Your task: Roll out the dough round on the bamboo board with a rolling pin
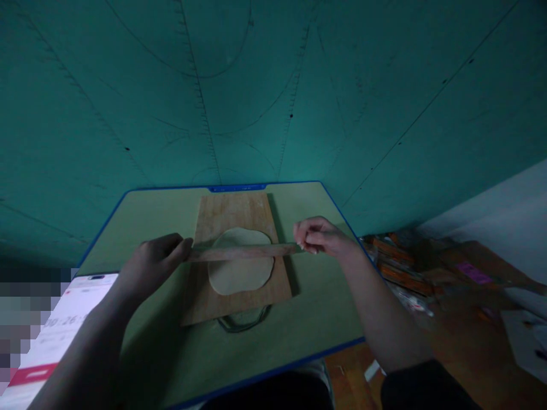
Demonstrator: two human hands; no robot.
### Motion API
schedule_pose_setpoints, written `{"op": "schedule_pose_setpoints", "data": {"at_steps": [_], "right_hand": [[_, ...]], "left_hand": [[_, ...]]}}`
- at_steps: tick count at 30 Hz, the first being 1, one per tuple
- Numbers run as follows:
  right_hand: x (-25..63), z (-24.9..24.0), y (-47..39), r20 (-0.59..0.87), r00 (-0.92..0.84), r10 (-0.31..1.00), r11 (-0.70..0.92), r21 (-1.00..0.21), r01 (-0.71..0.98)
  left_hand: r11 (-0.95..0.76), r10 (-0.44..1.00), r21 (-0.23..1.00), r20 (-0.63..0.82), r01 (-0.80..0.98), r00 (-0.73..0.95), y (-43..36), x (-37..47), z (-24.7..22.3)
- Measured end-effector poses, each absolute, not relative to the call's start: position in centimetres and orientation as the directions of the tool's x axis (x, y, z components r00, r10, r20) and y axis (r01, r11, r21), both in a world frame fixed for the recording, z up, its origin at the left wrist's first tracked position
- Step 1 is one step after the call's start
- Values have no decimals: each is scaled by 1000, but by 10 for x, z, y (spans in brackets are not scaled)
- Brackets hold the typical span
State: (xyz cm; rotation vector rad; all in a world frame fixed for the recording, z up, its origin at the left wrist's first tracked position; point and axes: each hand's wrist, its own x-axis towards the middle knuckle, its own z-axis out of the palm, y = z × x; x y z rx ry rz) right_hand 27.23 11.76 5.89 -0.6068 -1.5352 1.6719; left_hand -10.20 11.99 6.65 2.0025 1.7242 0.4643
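Surface: pale green table with a blue edge, its far side close to a green wall; wall marked with dark curves, long straight lines and ruler-like ticks, a few dark dots among them; light dim.

On the table, a wooden board, lying flat and slightly askew; on it a flattened sheet of dough, roughly round with a wavy rim; rolling pin laid crosswise over the dough, both ends reaching past the board's sides; a dark loop at the board's near edge, cord or handle, cannot tell which.

Left hand closed around the pin's left end; right hand at its right end, fingers curled in, whether clamped on the wood or merely against it I cannot tell.

Table's near left: lit phone screen, digits blurred, red band low down; beyond the right edge, brown floor, stacked orange-brown packs, a pink label; pale wall behind.
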Motion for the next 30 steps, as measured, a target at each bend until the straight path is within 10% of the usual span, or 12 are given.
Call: {"op": "schedule_pose_setpoints", "data": {"at_steps": [11, 20, 24, 30], "right_hand": [[270, 63, 118, 58, -564, 823, -27, -990, -142], [216, 80, 97, 54, -483, 874, 88, -995, 47], [197, 91, 90, 92, -500, 861, 214, -958, 193], [206, 81, 94, 215, -361, 907, 370, -817, 442]], "left_hand": [[-83, 975, 439, -149, 895, 164, 121, -96, 73], [-473, 852, 414, 440, 778, 284, 103, -80, 71], [-684, 719, 242, 381, 689, 581, 100, -61, 59], [-626, 770, 188, 301, 757, 562, 101, -50, 51]]}}
